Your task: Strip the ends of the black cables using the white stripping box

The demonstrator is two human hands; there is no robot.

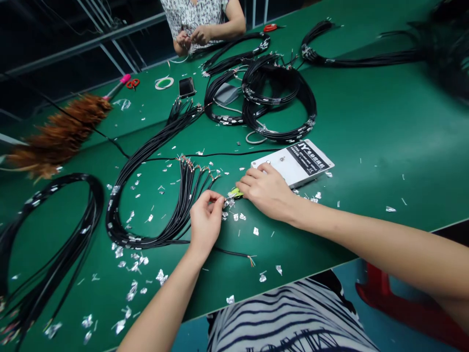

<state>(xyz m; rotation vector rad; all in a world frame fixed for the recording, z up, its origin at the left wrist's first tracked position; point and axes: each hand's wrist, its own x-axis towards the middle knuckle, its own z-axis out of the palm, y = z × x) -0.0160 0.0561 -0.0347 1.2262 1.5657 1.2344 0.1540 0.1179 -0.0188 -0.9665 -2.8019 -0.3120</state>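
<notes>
My left hand (207, 222) pinches the end of a thin black cable, largely hidden by the fingers, with silvery foil scraps (229, 200) right beside the fingertips. Closed around a small tool with yellow-green handles (236, 192), my right hand (269, 191) sits just to the right; the tool's jaws are hard to make out. Behind that hand lies a white box with a black label (310, 159). To the left, a bundle of black cables (128, 239) curves round, its stripped ends (194, 166) showing coppery wires. A loose cable end with coloured wires (251, 260) lies nearer me.
Coiled black cables (311, 105) lie farther back, and another bundle (97, 205) rests at left. A brown feather duster (69, 129), red scissors (132, 83), a phone (186, 87) and tape roll (164, 83) are around. Across the green table (370, 117), a person (205, 24) handles something thin.
</notes>
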